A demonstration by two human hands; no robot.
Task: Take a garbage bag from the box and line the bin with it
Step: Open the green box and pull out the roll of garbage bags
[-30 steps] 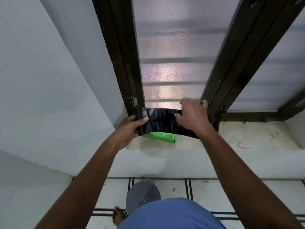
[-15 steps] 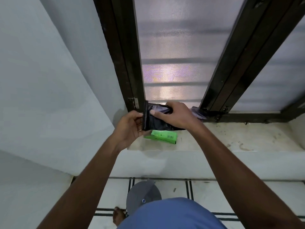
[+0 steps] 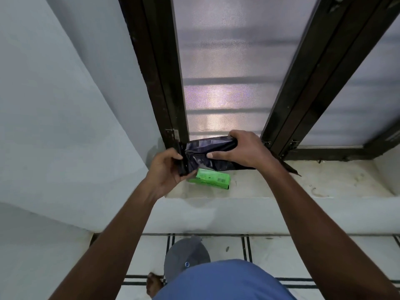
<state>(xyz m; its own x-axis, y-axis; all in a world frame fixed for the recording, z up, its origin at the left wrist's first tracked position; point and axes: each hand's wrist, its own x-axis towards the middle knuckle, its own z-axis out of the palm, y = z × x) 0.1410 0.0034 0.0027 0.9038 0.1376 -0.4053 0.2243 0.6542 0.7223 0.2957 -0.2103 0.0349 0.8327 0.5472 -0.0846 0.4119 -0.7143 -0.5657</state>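
A folded black garbage bag [image 3: 203, 153] is held over the window sill between both hands. My left hand [image 3: 166, 167] pinches its folded left end. My right hand [image 3: 242, 149] grips the bag's right part from above, and a strip of the bag trails out to the right past my wrist. Just under the bag, a bright green box [image 3: 213, 180] lies flat on the sill. A grey bin [image 3: 186, 256] stands on the floor below, partly hidden by my blue shirt.
The stone window sill [image 3: 303, 187] runs right of the box. Dark window frames [image 3: 164, 83] and frosted panes rise behind it. A white wall [image 3: 54, 105] closes the left side. Tiled floor [image 3: 292, 252] and my bare foot [image 3: 153, 284] show below.
My right hand slid left along the bag to my left hand, then back right, so the bag is stretched out wider again. My left hand stayed at the left end.
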